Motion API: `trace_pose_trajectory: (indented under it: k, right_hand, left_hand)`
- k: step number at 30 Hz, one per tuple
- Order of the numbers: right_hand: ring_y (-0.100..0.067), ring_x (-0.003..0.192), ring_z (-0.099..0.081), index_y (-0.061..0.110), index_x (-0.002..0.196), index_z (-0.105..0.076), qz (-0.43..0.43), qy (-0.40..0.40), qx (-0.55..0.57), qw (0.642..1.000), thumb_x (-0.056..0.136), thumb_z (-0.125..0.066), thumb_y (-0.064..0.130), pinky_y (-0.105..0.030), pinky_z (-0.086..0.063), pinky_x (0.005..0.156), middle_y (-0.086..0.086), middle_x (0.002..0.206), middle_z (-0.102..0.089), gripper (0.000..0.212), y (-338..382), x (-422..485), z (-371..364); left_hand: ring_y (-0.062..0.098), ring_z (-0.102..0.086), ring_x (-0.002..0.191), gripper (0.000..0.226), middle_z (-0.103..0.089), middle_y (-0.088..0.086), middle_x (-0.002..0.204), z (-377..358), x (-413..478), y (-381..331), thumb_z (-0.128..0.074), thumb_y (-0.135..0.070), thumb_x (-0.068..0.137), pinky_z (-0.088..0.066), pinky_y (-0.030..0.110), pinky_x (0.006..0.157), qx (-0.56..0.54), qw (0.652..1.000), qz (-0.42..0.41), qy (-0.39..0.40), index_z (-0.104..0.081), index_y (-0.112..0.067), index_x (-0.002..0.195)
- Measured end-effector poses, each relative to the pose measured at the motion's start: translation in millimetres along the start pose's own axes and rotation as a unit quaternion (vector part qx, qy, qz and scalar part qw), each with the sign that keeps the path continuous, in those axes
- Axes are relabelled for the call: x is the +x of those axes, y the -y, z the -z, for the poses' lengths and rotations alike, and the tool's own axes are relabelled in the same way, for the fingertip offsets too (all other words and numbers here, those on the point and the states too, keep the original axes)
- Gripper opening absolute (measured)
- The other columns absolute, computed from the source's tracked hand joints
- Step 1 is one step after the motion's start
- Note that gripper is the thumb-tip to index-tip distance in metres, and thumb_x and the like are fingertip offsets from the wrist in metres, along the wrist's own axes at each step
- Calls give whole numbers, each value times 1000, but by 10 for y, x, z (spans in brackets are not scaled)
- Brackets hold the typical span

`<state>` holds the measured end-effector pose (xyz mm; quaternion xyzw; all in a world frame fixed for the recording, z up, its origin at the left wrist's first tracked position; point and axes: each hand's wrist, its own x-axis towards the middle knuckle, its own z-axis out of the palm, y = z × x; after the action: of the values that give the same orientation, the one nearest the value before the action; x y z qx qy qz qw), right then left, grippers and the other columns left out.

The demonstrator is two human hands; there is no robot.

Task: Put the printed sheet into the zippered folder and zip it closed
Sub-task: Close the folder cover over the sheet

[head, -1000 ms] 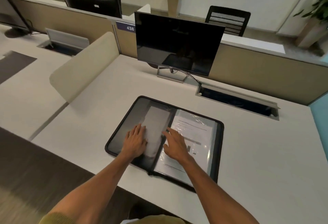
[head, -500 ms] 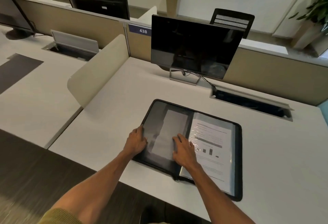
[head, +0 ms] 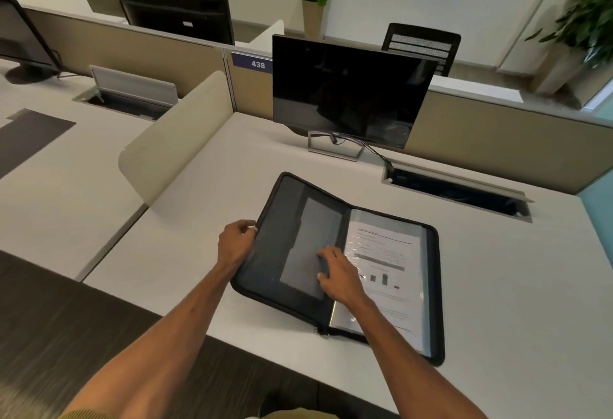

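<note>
A black zippered folder (head: 285, 219) lies open on the white desk, its left cover raised off the surface. The printed sheet (head: 388, 266), with text, a table and a small bar chart, sits under a clear plastic sleeve on the right half. My left hand (head: 236, 242) grips the outer edge of the left cover and holds it tilted up. My right hand (head: 338, 274) rests near the spine, fingers pressing on the grey inner pocket of the left cover. The zipper pull (head: 320, 332) hangs at the folder's near edge by the spine.
A dark monitor (head: 348, 93) on a stand stands behind the folder. A cable tray opening (head: 454, 191) is set into the desk at the back right. A curved beige divider (head: 175, 133) borders the desk on the left. The desk's front edge runs just below the folder.
My left hand slid from the cover's inner face to its outer edge and lifted the cover off the desk. My right hand stayed near the spine. The view shifted left.
</note>
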<state>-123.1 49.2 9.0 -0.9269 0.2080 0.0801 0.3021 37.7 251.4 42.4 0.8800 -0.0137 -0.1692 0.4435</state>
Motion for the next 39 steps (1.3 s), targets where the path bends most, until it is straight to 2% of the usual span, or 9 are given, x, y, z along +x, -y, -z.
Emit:
trace_pose_trajectory:
  k: [5, 9, 12, 15, 21, 24, 28, 33, 39]
  right_hand:
    - [-24, 135, -60, 19, 144, -55, -9, -4, 71, 997, 103, -65, 21, -36, -50, 115, -1, 154, -51, 42, -33, -35, 215]
    - [-22, 130, -64, 21, 143, -57, -1, -12, 158, 987, 103, -66, 20, -42, -56, 110, 0, 153, -54, 42, -16, -60, 399]
    - [-22, 121, -69, 20, 142, -60, 3, -37, 244, 969, 103, -67, 17, -44, -59, 107, -1, 148, -61, 40, -15, -59, 599]
    - [-18, 104, -77, 18, 132, -67, 15, -74, 319, 945, 103, -65, 18, -42, -64, 98, -3, 130, -72, 28, -60, -72, 836]
    - [-16, 86, -82, 20, 113, -74, 37, -71, 389, 918, 105, -61, 32, -29, -68, 77, 2, 97, -81, 19, -239, -213, 1254]
    - [-18, 80, -82, 18, 106, -75, 19, -91, 409, 908, 103, -63, 44, -27, -67, 70, 0, 91, -81, 29, -376, -320, 1381]
    - [-20, 77, -81, 10, 99, -75, -37, -159, 402, 901, 99, -70, 44, -33, -69, 69, -6, 88, -81, 35, -702, -450, 1521]
    - [-24, 83, -79, 15, 90, -75, -102, -194, 360, 907, 97, -75, 29, -27, -67, 65, -6, 87, -78, 16, -1212, -652, 1615]
    - [-36, 84, -73, -1, 85, -73, -213, -204, 272, 916, 99, -70, 26, -46, -64, 83, -18, 85, -75, 30, -1788, -798, 1540]
  left_hand:
    - [22, -73, 111, 27, -79, 0, 120, -24, -114, -317, -62, -23, 104, -60, 47, 103, -63, 997, -48, 24, -81, -16, 122]
    - [27, -72, 109, 27, -79, -3, 116, -155, -248, -552, -59, -28, 108, -60, 38, 82, -126, 986, -96, 44, -80, -21, 124]
    - [23, -70, 117, 32, -74, -3, 130, -352, -391, -709, -55, -32, 112, -60, 38, 93, -144, 979, -131, 59, -72, -21, 137]
    - [22, -69, 120, 39, -73, -1, 129, -581, -542, -846, -45, -42, 114, -60, 39, 98, -144, 972, -162, 91, -70, -21, 137]
    - [22, -76, 97, 49, -73, 5, 122, -1001, -768, -1158, -32, -55, 113, -68, 30, 68, -92, 967, -205, 123, -59, -35, 149]
    - [20, -76, 104, 44, -70, 1, 133, -1255, -886, -1248, -40, -53, 113, -70, 45, 80, -64, 957, -251, 133, -57, -40, 151]
    - [17, -61, 132, 50, -52, -4, 156, -1604, -1023, -1283, -41, -55, 112, -56, 42, 109, 36, 934, -311, 171, -38, -48, 162]
    - [20, -32, 160, 63, -21, -6, 177, -1991, -1148, -1241, -39, -52, 113, -35, 42, 128, 141, 904, -316, 252, -15, -39, 171]
    - [25, -3, 169, 72, 6, -2, 181, -2354, -1251, -1075, -33, -51, 115, -12, 48, 137, 292, 862, -281, 303, 4, -30, 173]
